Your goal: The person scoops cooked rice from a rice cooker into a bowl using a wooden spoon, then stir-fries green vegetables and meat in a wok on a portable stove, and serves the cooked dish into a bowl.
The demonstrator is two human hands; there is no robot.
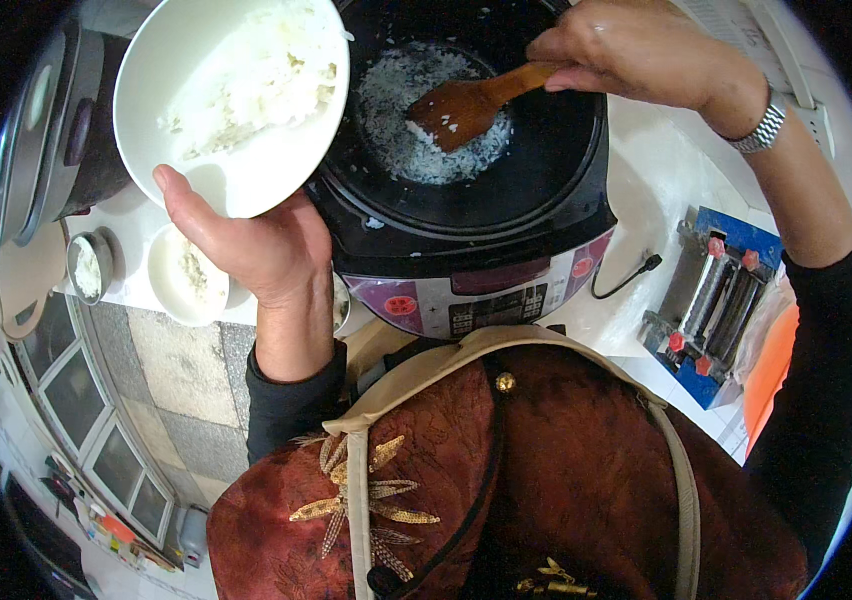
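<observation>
My left hand (253, 240) grips the rim of a white bowl (133, 112), tilted and partly filled with cooked white rice (268, 82). The bowl is held up beside the open electric rice cooker (471, 255). In my right hand (606, 52) is the handle of a wooden rice paddle (463, 109). Its blade lies in the cooker's dark inner pot (546, 165), over a thin layer of rice (396, 97) at the bottom. A few grains stick to the blade, and a small clump of rice (374, 223) sits on the cooker's edge.
Left on the counter stand a white bowl of rice (186, 277) and a small metal bowl of rice (88, 266), near a dark lidded pot (88, 142) and a cutting board (28, 277). To the right are a plug on a black cord (632, 274) and a blue-ended roller machine (718, 300).
</observation>
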